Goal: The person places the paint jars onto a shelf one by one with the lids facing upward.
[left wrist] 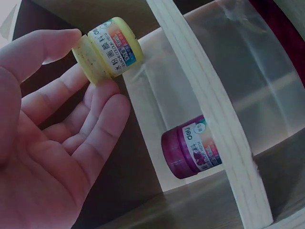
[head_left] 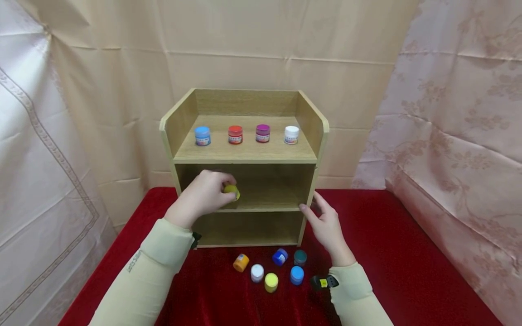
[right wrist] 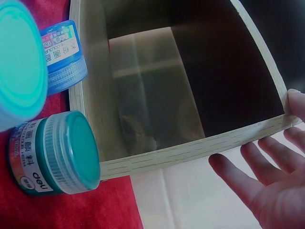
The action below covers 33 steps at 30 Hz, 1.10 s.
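My left hand (head_left: 208, 192) pinches a yellow paint jar (left wrist: 112, 50) between thumb and fingers, inside the middle compartment of the wooden shelf unit (head_left: 244, 161). Near it in the left wrist view, a purple paint jar (left wrist: 190, 148) stands on the middle shelf, its base hidden by the board's front edge; the head view does not show this jar. On the unit's right side panel rests my right hand (head_left: 328, 224), thumb at the front edge and outstretched fingers along the outer face. Both wrist views show these fingers holding no jar beyond the yellow one.
Light blue (head_left: 202, 136), red (head_left: 235, 135), purple (head_left: 263, 133) and white (head_left: 291, 135) jars line the top shelf. On the red cloth (head_left: 367, 253) before the unit lie orange (head_left: 241, 262), white (head_left: 257, 273), yellow (head_left: 271, 282), dark blue (head_left: 280, 256), teal (head_left: 300, 257) and blue (head_left: 297, 275) jars.
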Tool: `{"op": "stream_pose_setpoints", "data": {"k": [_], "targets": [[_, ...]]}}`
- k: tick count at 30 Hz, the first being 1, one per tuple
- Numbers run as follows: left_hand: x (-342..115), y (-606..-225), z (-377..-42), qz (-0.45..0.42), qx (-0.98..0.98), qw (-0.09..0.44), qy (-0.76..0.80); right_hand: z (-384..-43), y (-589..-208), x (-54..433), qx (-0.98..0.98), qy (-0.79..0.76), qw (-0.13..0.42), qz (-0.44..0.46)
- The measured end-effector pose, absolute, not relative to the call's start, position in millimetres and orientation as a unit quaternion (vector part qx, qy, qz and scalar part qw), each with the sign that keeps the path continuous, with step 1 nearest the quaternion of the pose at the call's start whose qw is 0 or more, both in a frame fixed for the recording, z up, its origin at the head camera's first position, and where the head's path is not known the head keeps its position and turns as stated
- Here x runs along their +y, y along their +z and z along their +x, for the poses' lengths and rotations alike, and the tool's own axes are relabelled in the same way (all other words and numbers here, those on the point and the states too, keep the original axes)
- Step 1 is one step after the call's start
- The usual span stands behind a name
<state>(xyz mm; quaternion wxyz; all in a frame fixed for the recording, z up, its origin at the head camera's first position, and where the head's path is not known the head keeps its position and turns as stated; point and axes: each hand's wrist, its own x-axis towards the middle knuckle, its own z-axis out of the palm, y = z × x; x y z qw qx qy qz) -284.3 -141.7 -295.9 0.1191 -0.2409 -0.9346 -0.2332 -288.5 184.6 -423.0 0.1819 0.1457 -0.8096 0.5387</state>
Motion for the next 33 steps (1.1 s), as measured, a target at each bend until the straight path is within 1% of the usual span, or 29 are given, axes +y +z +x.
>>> {"op": "stream_pose_setpoints", "data": {"k": [13,17,23,29,33], "targets": [[-137,-291,-303,-0.19,-0.958,0.104,-0.19,-289,-424,184,-0.809,0.54,0.181,0.146],[-136,-290,-308,-0.176,-0.963,0.089,-0.184,-289,-424,185,-0.808,0.542,0.18,0.145],[-135,-292,-312,-0.17,-0.967,0.071,-0.175,-289,-424,185,-0.809,0.542,0.178,0.145],[-135,-295,-314,-0.176,-0.968,0.077,-0.162,-289,-424,185,-0.808,0.542,0.179,0.148],[-135,-295,-315,-0.169,-0.971,0.072,-0.152,-289,-424,185,-0.808,0.541,0.18,0.147]]}}
